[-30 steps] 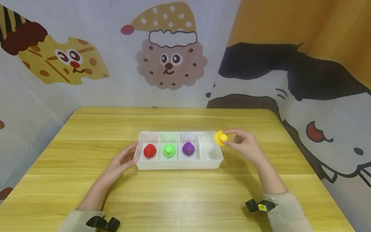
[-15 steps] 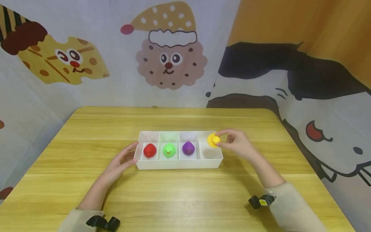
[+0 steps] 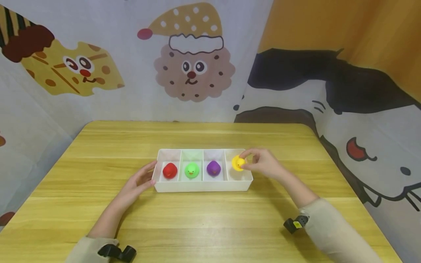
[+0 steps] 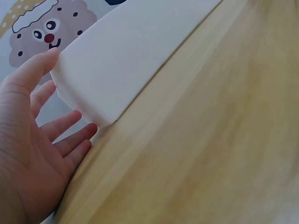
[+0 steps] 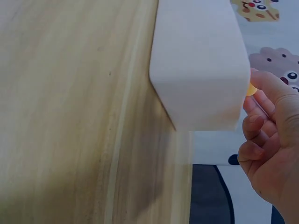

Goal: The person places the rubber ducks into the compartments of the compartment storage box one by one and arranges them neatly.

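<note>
In the head view a white tray (image 3: 204, 186) with a row of compartments lies lengthwise before me. A red rubber duck (image 3: 170, 171), a green rubber duck (image 3: 192, 170) and a purple rubber duck (image 3: 213, 168) each sit in their own compartment. My right hand (image 3: 263, 162) pinches a yellow rubber duck (image 3: 238, 163) between thumb and fingertips, over the rightmost compartment. Only a sliver of that duck shows past the tray wall in the right wrist view. At the left end, my left hand (image 4: 42, 140) touches the tray with its thumb at the rim and its fingers loosely extended.
The tray rests on a wood-grain table (image 3: 204, 226). Behind it hangs a curtain (image 3: 125, 22) printed with cartoon figures. Black wrist cameras are strapped over both sleeves.
My right hand has moved left and slightly down, carrying the yellow rubber duck from the tray's right rim to over the rightmost compartment. My left hand and the tray have stayed put.
</note>
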The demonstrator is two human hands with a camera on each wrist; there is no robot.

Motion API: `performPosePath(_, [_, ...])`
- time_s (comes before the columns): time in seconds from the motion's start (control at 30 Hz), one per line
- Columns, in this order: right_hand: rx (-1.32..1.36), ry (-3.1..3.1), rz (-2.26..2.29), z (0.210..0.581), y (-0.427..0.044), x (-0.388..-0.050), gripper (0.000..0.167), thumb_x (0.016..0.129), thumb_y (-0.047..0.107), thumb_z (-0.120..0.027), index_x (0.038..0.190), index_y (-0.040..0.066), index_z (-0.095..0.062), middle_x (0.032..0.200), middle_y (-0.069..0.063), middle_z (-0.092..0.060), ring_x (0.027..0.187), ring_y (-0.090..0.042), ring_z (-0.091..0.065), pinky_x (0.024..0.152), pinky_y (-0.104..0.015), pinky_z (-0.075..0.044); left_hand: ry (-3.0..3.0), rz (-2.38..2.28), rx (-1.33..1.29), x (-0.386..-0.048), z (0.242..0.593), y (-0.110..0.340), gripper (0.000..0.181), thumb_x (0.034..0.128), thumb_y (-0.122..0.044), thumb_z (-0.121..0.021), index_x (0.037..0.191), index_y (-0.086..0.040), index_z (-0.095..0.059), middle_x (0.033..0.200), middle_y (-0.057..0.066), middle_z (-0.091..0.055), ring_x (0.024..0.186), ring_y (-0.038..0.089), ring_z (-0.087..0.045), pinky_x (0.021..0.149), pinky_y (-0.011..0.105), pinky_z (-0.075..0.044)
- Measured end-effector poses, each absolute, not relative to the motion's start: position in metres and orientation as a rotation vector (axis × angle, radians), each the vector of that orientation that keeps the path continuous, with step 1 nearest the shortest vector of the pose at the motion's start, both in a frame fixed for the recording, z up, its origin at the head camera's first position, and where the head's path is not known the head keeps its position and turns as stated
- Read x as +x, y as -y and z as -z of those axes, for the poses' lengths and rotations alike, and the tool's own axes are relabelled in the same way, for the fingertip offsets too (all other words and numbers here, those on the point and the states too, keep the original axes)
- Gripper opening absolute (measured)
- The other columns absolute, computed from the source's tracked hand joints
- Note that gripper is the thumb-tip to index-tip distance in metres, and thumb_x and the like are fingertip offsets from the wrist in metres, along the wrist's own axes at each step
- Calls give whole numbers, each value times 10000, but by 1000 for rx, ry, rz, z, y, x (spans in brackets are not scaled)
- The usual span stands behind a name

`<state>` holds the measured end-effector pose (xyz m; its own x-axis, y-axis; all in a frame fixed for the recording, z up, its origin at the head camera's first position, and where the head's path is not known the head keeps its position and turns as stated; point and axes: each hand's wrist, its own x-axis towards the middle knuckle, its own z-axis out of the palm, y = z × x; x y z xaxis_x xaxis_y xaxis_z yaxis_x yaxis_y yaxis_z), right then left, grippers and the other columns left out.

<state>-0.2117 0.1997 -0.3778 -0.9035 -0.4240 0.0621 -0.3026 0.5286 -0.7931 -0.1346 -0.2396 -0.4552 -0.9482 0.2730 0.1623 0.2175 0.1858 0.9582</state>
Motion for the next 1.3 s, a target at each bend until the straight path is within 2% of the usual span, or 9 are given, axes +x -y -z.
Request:
performPosePath(0.17, [-673,-2634,1268,383,-196,-217,279,743,139,-825,998,99,-718,1015,-35,-671,457,-96,-338,408,-213,-290,-2379,-1919,495,-135,456,240,596,956,-63,-564,1490,-45,-303,1468,259,-336,1257,460,-404,914,204,-417])
performPosePath(0.5, [-729,-2648,1153,390,-192,-226,272,745,173,-830,986,112,-720,1040,-22,-671,480,-110,-374,444,-237,-341,-2389,-1907,480,-135,455,240,592,958,-72,-562,1495,-75,-310,1460,254,-352,1257,451,-409,918,198,-408])
performPosePath(0.73, [-764,-2680,1050,391,-186,-230,224,745,172,-828,943,137,-730,994,13,-685,531,-140,-404,537,-292,-388,-2381,-1913,487,-135,455,240,596,958,-70,-562,1495,-66,-303,1464,262,-340,1259,454,-407,918,197,-409])
performPosePath(0.97, [-762,-2700,974,389,-183,-231,228,740,160,-828,947,139,-734,1020,11,-687,711,-203,-501,701,-361,-430,-2380,-1913,482,-134,454,239,598,956,-70,-563,1494,-62,-303,1469,260,-333,1260,459,-403,916,197,-410])
performPosePath(1.07, [-770,-2702,941,387,-182,-231,226,739,140,-821,948,131,-734,1032,-1,-687,875,-252,-574,819,-437,-449,-2380,-1911,479,-134,454,240,595,958,-68,-560,1495,-68,-304,1472,255,-331,1262,458,-401,914,198,-409])
performPosePath(1.2, [-723,-2696,894,385,-179,-230,218,742,115,-811,945,140,-735,1059,-5,-682,1108,-295,-557,979,-531,-374,-2379,-1911,481,-133,453,240,593,959,-62,-555,1495,-68,-303,1467,259,-336,1261,460,-401,913,200,-411])
performPosePath(1.3, [-659,-2690,870,384,-178,-230,214,744,107,-807,941,153,-737,1081,-7,-677,1155,-308,-534,1007,-556,-340,-2373,-1916,486,-133,454,240,593,959,-57,-556,1494,-58,-300,1465,266,-336,1260,466,-400,913,201,-412])
